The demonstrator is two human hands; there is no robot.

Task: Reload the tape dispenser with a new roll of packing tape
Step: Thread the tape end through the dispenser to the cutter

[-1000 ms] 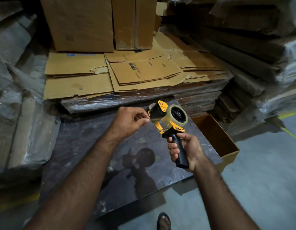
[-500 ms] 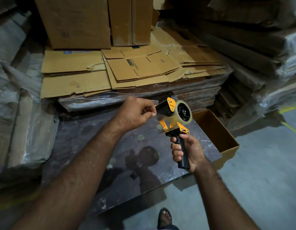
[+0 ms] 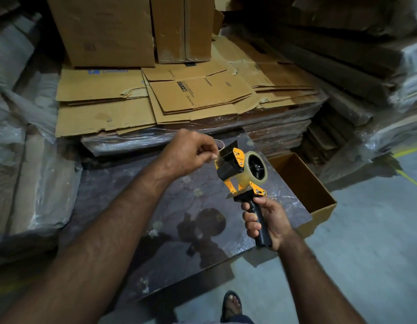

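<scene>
Right hand wrapped around yellow-and-black tape dispenser carrying clear tape roll; left hand fingers pinched near blade, held strip barely discernible.

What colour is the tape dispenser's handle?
Black handle, gripped by the right hand; head view.

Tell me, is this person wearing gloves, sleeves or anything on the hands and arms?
Nothing shows: the left hand and right hand are bare, without gloves, rings, watch or bracelet. Both forearms are uncovered up to the picture's edge, with no sleeve in sight.
</scene>
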